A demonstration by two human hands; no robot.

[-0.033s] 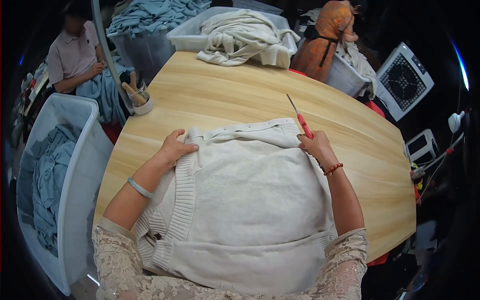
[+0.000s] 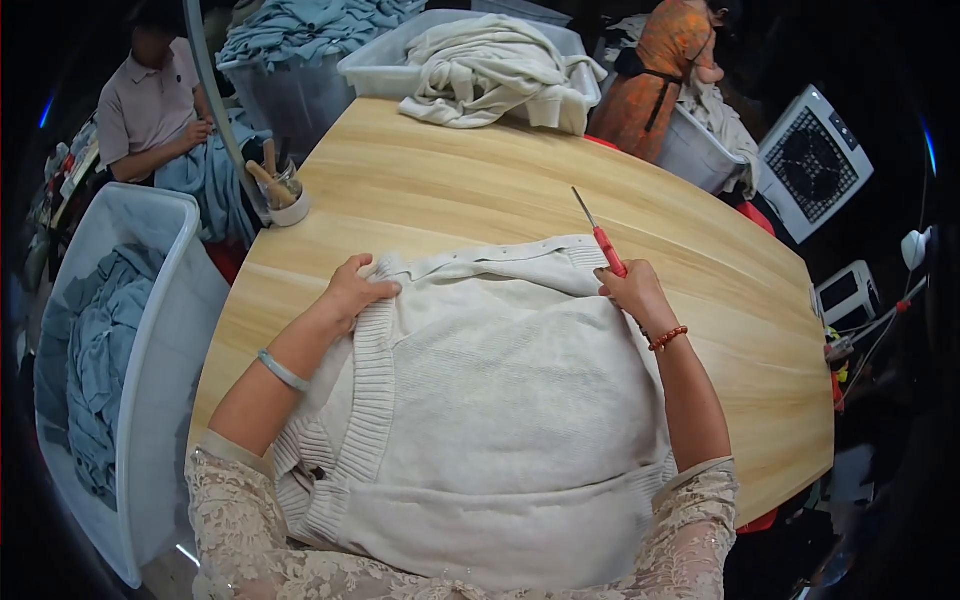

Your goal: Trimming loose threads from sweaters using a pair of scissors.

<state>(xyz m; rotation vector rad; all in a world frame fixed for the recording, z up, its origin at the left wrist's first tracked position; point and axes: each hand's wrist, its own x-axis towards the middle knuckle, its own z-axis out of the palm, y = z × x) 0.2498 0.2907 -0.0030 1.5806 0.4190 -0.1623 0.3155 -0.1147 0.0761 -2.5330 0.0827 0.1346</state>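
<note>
An off-white knitted cardigan (image 2: 500, 370) lies spread on the wooden table in front of me, with ribbed bands and a row of small marks or buttons along its far edge. At the far left corner, my left hand (image 2: 358, 292) grips the ribbed edge, thumb on top and fingers behind. My right hand (image 2: 634, 290) is closed at the far right corner, touching the knit. It holds a slim tool with a red handle (image 2: 608, 250) and a thin metal tip that points away from me. Its exact kind is unclear.
Blue-grey garments fill a white bin (image 2: 160, 380) at the left. A small cup (image 2: 290, 207) with wooden-handled tools stands at the table's (image 2: 700, 300) far left edge. Beyond the far edge, a tub (image 2: 575, 60) holds off-white knits. Two people work nearby; a fan unit (image 2: 815, 165) stands right.
The view has shifted very slightly. Both hands keep their places on the cardigan, and the red-handled tool stays in my right hand.
</note>
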